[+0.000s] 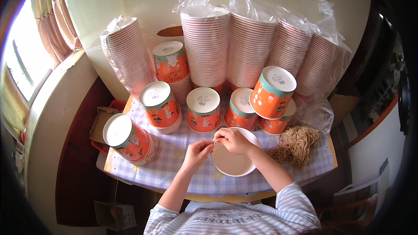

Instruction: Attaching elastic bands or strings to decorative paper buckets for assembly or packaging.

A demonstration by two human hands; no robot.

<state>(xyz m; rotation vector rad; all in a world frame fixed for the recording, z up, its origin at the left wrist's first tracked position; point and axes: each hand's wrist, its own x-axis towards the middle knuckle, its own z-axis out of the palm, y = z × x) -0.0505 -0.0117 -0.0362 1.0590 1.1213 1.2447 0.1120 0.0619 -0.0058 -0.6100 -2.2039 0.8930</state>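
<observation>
A round paper tub (233, 161) stands on the table in front of me, its open mouth facing up and its pale inside showing. My left hand (198, 154) is at the tub's left rim, thumb and fingertips pinched together. Over the far left part of the rim, my right hand (234, 141) is closed, its fingertips almost meeting those of the left. Whatever lies between the fingertips is too small to make out. To the right of the tub sits a tangled bundle of tan twine (300, 142).
Upside-down orange and green tubs (203, 109) stand in an arc on the checked tablecloth (174, 178), some stacked, like the tilted one at left (130, 141). Tall plastic-wrapped stacks of tubs (205, 48) line the back. A cardboard box (102, 124) lies beyond the left edge.
</observation>
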